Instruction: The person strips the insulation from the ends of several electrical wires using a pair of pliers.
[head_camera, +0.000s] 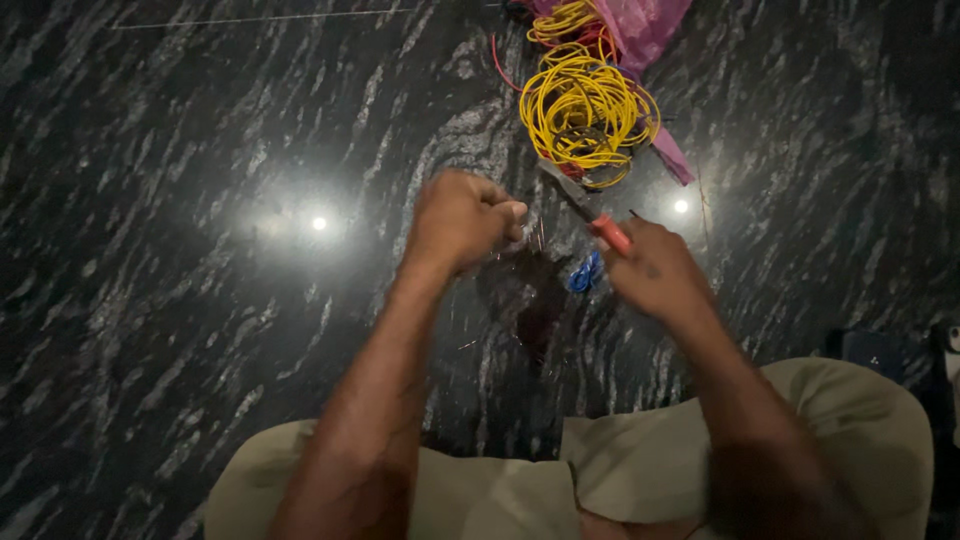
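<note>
While both hands are working close together above the floor, the scene is reading as follows.

Left hand: the left hand (462, 218) is curling into a closed grip, fingers pinched together on thin bare wire strands (538, 232) that are poking out beside its fingertips.

Right hand: the right hand (655, 270) is clamping its grip on the red handle of a pair of pliers (590, 212), whose grey metal nose is pointing up toward the yellow coil.

Wire in hand: the strands are hanging between the two hands, just above the floor; their far end is too blurred to follow.

Nearby: a yellow wire coil (585, 110) is lying beyond the hands, partly on a pink plastic bag (645, 25); a small blue wire scrap (584, 273) is lying just under the right hand.

Risk: I judge the fine strands are likely to snap or prick a fingertip if the pliers slip, since the hands are blurring with motion.

Surface: the dark polished stone floor (200, 300), streaked white, is reflecting two lamps.

Room: it is looking dim; the person's khaki-clad knees (850, 420) are showing below.
</note>
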